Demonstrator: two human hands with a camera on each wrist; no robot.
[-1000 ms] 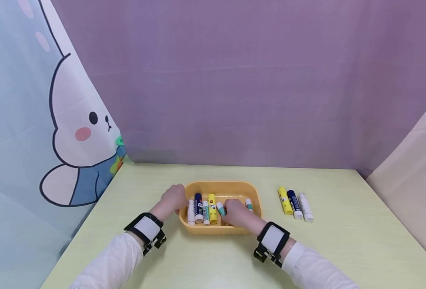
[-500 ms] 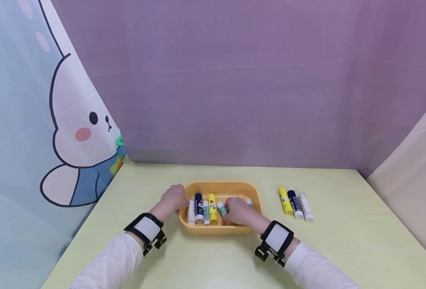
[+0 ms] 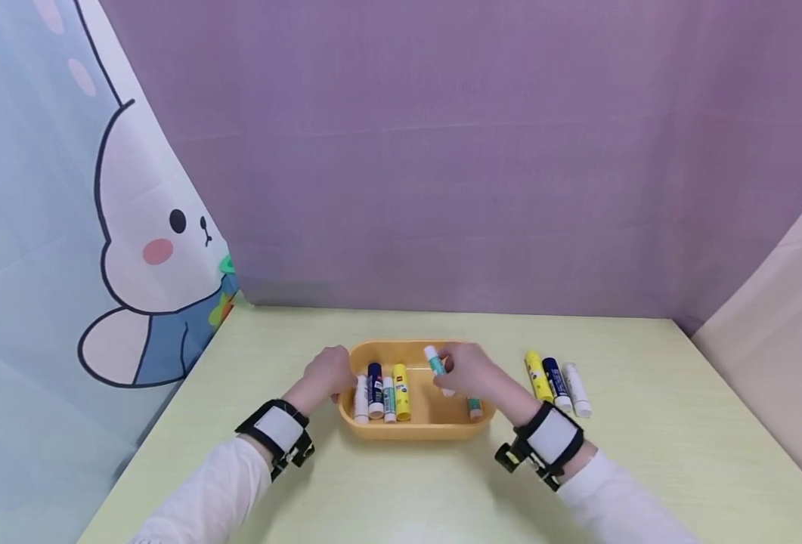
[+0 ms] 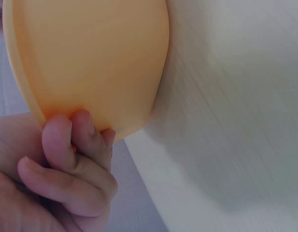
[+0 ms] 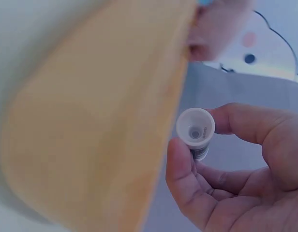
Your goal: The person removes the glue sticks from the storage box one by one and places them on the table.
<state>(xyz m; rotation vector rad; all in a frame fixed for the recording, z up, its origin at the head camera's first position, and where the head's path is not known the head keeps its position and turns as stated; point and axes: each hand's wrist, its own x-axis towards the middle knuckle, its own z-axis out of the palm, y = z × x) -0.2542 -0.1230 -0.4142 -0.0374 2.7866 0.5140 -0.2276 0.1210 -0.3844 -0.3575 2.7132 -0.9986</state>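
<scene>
An orange plastic basket (image 3: 414, 433) stands on the table. At its left end my left hand (image 3: 329, 372) grips the rim, fingers curled against the outer wall in the left wrist view. My right hand (image 3: 470, 370) pinches a white and teal glue stick (image 3: 435, 360) above the basket's right half; its round hollow end faces the right wrist camera. Lined up in the basket's left half are a white glue stick (image 3: 361, 399), a navy one (image 3: 375, 391), a teal-labelled one (image 3: 389, 399) and a yellow one (image 3: 401, 392). Another teal stick (image 3: 475, 409) lies at the right end, partly hidden by my right hand.
Right of the basket, a yellow glue stick (image 3: 539, 376), a navy one (image 3: 556, 384) and a white one (image 3: 577, 390) lie side by side on the pale green table (image 3: 679, 453). A purple curtain (image 3: 455, 166) hangs behind the table's far edge.
My right hand has lifted the teal glue stick from the basket's middle, moving up and slightly right. More of the teal stick at the right end shows. My left hand stays at the rim.
</scene>
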